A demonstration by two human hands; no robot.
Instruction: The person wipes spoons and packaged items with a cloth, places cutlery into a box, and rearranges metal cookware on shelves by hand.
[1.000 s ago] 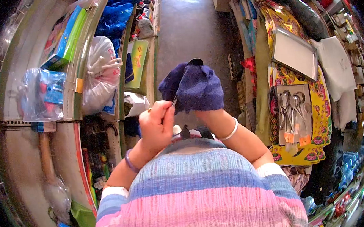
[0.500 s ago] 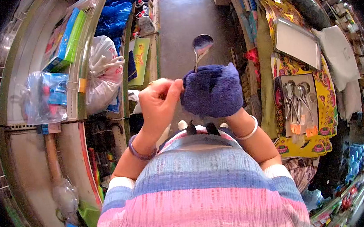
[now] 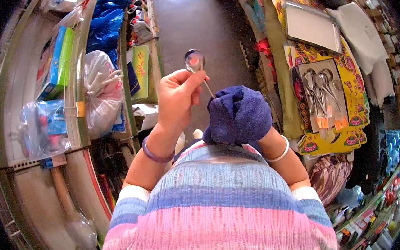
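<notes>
Spoon (image 3: 194,59) is upper middle of the frame, left hand (image 3: 178,96) fingers pinching its neck, far end meeting the blue cloth (image 3: 241,116). Cloth hides the right hand's fingers, can't tell. I'd keep that pinch steady against twisting

Right hand was totally buried in the cloth (image 3: 239,116), so no clue what its fingers were doing. Same deal with the spoon's (image 3: 195,60) lower end, it vanished at the cloth's upper left, and the left hand (image 3: 177,98), left of the cloth, covered some of the handle. Some pale thing (image 3: 197,134) just left of the cloth was mostly hidden, couldn't tell what. The sweater (image 3: 217,209) below the cloth got cut off by the bottom edge. Print on the bag (image 3: 100,98), well left of the cloth, was too small to read. Shelves (image 3: 390,70) far right of it? Blurry mess.
</notes>
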